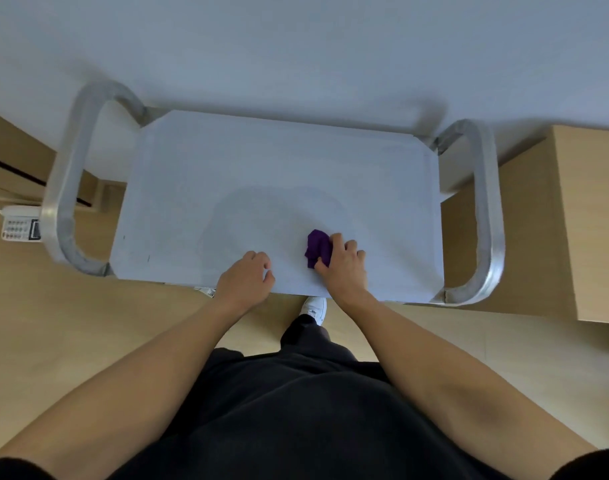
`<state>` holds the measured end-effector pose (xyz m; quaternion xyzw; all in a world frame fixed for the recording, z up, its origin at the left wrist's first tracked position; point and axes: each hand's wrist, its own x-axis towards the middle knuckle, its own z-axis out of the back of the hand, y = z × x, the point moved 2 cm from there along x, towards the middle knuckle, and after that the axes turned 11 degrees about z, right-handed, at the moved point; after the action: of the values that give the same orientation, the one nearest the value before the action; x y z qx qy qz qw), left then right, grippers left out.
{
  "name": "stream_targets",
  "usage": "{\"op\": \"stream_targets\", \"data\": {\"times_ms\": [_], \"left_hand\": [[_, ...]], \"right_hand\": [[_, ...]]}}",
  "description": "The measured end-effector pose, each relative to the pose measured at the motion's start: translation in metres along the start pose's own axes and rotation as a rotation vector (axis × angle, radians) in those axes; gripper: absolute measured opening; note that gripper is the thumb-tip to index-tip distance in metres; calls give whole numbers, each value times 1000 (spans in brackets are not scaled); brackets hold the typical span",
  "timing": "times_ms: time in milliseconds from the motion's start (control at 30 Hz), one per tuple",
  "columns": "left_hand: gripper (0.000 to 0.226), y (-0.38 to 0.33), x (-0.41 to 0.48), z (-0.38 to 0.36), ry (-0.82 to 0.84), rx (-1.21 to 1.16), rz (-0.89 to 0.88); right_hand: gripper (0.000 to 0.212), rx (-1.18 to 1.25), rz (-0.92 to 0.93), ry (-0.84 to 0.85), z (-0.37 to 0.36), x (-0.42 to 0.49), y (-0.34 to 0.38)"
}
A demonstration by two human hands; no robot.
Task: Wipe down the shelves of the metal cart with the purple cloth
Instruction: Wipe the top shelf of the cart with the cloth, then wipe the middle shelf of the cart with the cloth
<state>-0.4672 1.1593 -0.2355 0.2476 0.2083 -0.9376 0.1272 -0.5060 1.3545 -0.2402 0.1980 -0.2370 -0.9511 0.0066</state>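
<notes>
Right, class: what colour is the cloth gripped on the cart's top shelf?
The cloth is deep purple, best seen in the head view, under the right hand.

I see the top shelf (261, 168) of the metal cart (488, 216) filling the middle of the frame, flat and pale grey, with a faintly darker patch near its centre. On it, towards the lower edge, lies the bunched purple cloth (317, 247), gripped by my right hand (343, 268). My left hand (246, 277) rests just left of it, fingers curled, apart from the cloth.
</notes>
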Motion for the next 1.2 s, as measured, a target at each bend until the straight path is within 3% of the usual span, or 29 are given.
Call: {"op": "stream_targets", "data": {"times_ms": [367, 567, 700, 933, 1200], "left_hand": [[13, 159, -91, 21, -102, 141, -198], [11, 241, -145, 18, -50, 178, -149], [23, 268, -164, 9, -61, 204, -141], [36, 279, -130, -30, -90, 310, -177], [37, 301, 0, -103, -212, 329, -243]], "right_hand": [[41, 173, 134, -93, -116, -120, 139], [42, 219, 125, -57, -170, -181, 176], [42, 225, 114, -64, -183, -204, 183], [42, 227, 126, -89, -211, -177, 166], [43, 183, 207, -199, -286, -74, 125]]}}
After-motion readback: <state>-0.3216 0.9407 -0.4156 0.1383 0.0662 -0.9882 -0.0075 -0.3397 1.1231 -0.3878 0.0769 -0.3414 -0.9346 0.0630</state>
